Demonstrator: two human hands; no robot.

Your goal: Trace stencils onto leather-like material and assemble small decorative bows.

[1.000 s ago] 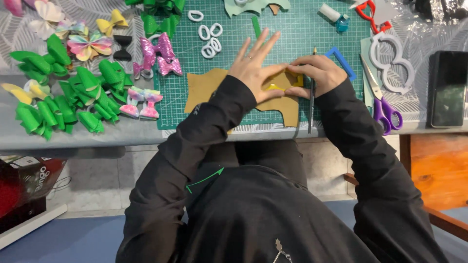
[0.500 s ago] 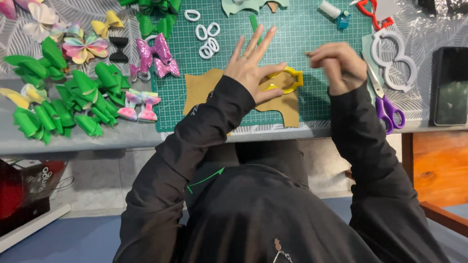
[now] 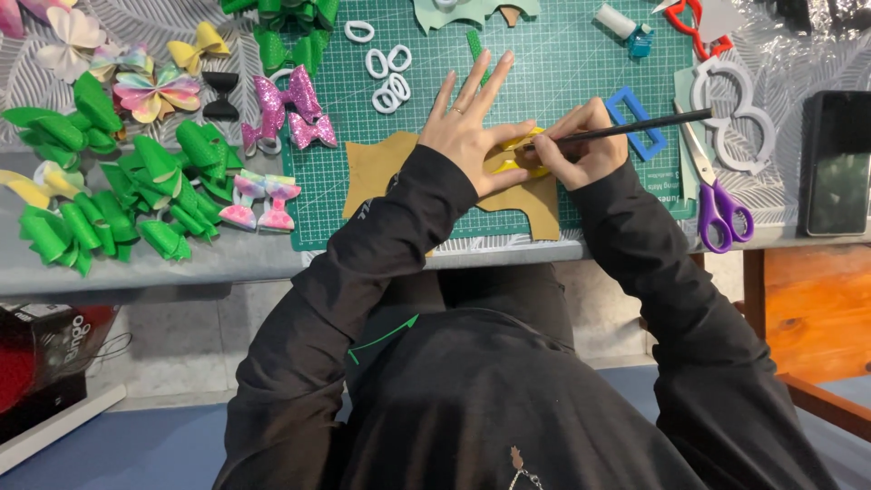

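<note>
Hiding most of the yellow template [image 3: 508, 163], left hand [image 3: 472, 136] lies flat; right hand [image 3: 581, 145] grip clamps pencil [image 3: 635, 127].

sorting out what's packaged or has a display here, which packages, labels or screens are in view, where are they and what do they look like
Phone: flat on the table at the far right edge, dark rectangular screen, unlit.
Box: under the table at lower left, red and black with white print.
Small bottle: lying at the top of the green cutting mat, white body, teal cap.
Cutting mat: white printed grid and markings.
</note>
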